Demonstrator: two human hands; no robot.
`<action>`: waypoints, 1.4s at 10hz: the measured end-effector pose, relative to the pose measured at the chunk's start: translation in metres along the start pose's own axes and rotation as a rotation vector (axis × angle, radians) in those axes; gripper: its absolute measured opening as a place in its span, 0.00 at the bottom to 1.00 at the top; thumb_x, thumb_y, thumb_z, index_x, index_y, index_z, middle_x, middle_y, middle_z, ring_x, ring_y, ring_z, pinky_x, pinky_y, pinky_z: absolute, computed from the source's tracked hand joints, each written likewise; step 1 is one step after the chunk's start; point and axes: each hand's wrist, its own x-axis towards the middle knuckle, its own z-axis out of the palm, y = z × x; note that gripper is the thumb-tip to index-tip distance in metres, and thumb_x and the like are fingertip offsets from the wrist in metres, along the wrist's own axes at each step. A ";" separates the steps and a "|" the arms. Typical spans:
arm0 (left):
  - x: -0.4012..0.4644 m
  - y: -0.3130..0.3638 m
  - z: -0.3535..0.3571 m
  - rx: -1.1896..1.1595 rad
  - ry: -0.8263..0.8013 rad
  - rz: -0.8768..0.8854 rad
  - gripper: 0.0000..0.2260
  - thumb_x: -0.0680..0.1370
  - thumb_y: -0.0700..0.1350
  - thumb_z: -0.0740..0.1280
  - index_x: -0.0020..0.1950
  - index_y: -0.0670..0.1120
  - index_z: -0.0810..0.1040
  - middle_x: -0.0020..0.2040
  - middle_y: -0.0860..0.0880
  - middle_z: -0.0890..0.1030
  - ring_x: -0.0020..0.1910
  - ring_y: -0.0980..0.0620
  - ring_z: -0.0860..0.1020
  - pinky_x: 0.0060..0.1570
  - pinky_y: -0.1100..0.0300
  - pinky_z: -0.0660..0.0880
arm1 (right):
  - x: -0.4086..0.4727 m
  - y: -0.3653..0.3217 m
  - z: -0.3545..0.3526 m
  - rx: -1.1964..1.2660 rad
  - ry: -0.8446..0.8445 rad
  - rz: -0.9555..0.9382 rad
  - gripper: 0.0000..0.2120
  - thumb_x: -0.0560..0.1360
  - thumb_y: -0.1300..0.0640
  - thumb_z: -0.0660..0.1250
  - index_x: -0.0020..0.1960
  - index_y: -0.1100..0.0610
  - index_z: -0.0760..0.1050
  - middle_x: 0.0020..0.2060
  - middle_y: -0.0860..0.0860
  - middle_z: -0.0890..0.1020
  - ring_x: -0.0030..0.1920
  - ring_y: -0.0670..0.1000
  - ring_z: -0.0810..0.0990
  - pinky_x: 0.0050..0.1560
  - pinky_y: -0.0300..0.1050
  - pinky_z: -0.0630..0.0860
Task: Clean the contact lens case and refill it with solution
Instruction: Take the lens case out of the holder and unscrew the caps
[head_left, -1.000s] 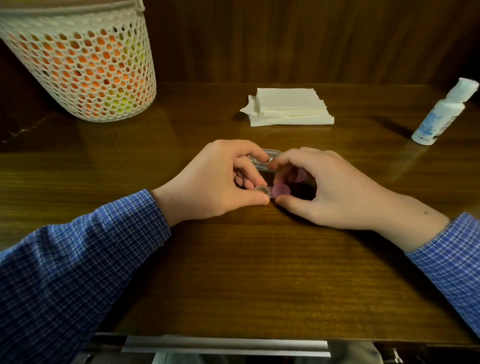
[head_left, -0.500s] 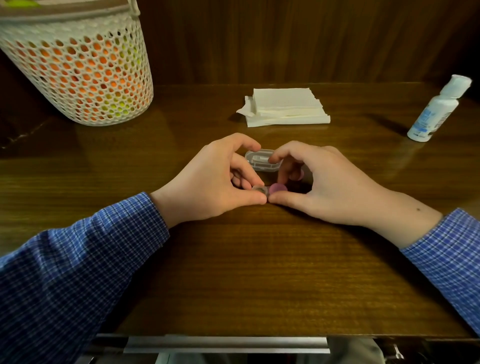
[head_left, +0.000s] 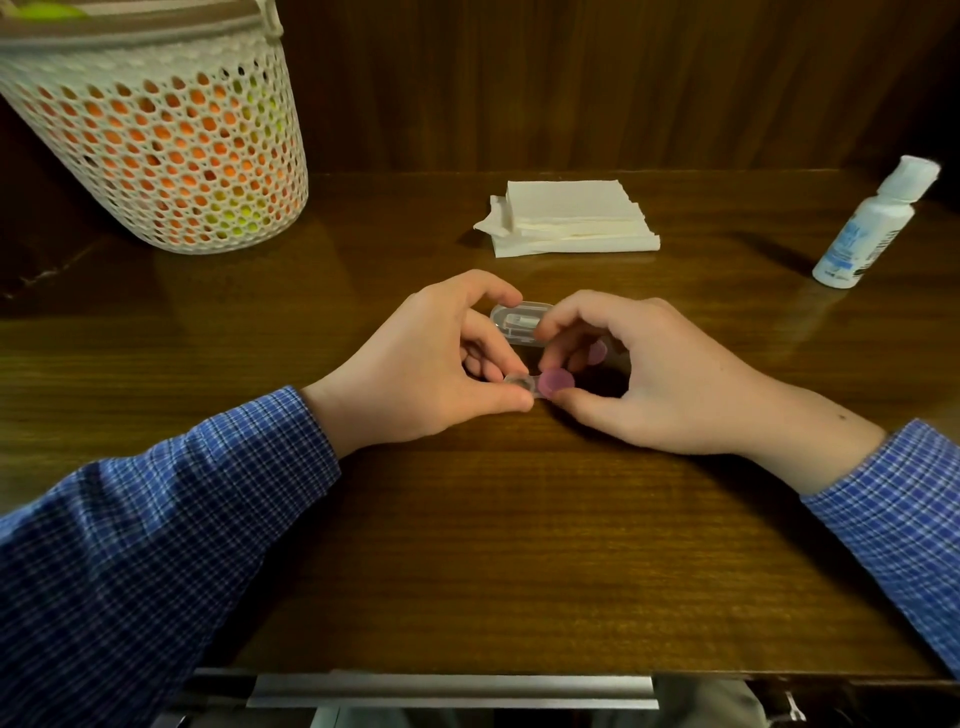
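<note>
Contact lens case (head_left: 540, 385) low on glossy wood-grain table (head_left: 493, 545), mid-scene between hands: clear left well, round pink cap on right well. Left hand (head_left: 431, 374) pinches clear end, thumb and fingers curled; right hand (head_left: 660, 374) pinches pink-capped end. Second pink cap (head_left: 597, 353) probably under right fingers, partly hidden. Clear rectangular plastic box (head_left: 519, 319) just behind. White squeeze solution bottle (head_left: 872, 228) far right; folded paper napkin stack (head_left: 571, 218); perforated white basket (head_left: 161, 150).
</note>
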 end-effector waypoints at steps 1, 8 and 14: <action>0.000 0.000 0.000 -0.001 0.002 0.002 0.35 0.70 0.46 0.82 0.73 0.49 0.70 0.45 0.57 0.88 0.44 0.57 0.86 0.49 0.60 0.83 | 0.000 0.000 0.000 -0.007 -0.003 -0.027 0.20 0.73 0.53 0.76 0.63 0.48 0.76 0.52 0.39 0.82 0.53 0.41 0.81 0.52 0.34 0.78; 0.000 -0.001 0.000 -0.003 -0.009 0.008 0.36 0.70 0.47 0.82 0.74 0.49 0.70 0.45 0.57 0.88 0.44 0.57 0.86 0.49 0.60 0.83 | 0.000 0.000 0.002 -0.044 0.018 -0.001 0.14 0.73 0.45 0.74 0.56 0.45 0.77 0.45 0.38 0.82 0.47 0.42 0.81 0.45 0.40 0.78; 0.000 0.001 0.000 0.005 -0.002 0.001 0.35 0.70 0.46 0.82 0.73 0.49 0.71 0.45 0.57 0.88 0.44 0.57 0.86 0.49 0.61 0.83 | -0.001 0.001 0.001 -0.019 -0.012 -0.055 0.15 0.73 0.55 0.76 0.57 0.48 0.76 0.49 0.40 0.81 0.51 0.43 0.80 0.50 0.40 0.77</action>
